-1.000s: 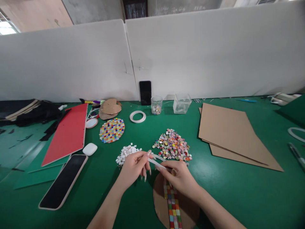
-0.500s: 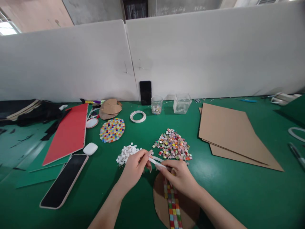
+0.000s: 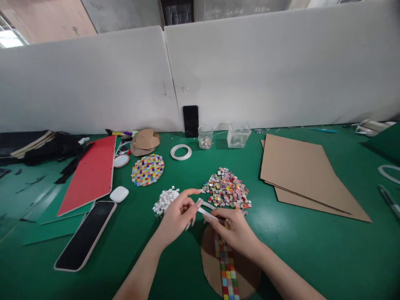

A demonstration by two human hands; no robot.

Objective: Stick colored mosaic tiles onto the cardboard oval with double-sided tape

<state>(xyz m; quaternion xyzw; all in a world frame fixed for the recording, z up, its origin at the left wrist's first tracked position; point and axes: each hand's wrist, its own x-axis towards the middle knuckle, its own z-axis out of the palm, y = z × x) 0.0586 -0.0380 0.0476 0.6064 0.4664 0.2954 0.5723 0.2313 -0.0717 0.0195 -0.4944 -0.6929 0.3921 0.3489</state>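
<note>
Between my hands is a narrow white strip (image 3: 206, 208), bent back on itself like a loop of tape. My right hand (image 3: 233, 227) pinches its lower end. At the other end is my left hand (image 3: 179, 212), its thumb against the strip, index finger stretched out above and other fingers curled. Below my right hand lies a round cardboard disc (image 3: 211, 266) with a band of coloured mosaic tiles (image 3: 229, 271) down its middle. A heap of mixed tiles (image 3: 226, 187) is just beyond my hands. White tiles (image 3: 164, 202) are piled beside my left hand, which partly hides them.
A tiled disc (image 3: 147, 170), a white coil (image 3: 181, 152), a plastic cup (image 3: 205, 137) and a clear box (image 3: 238, 135) stand farther back. Cardboard sheets (image 3: 300, 171) lie right. To the left are a phone (image 3: 86, 235), a white case (image 3: 119, 194) and a red board (image 3: 89, 175).
My left index finger has lifted off the strip's end and straightened, while the thumb stays by it. My right hand keeps its hold in nearly the same place.
</note>
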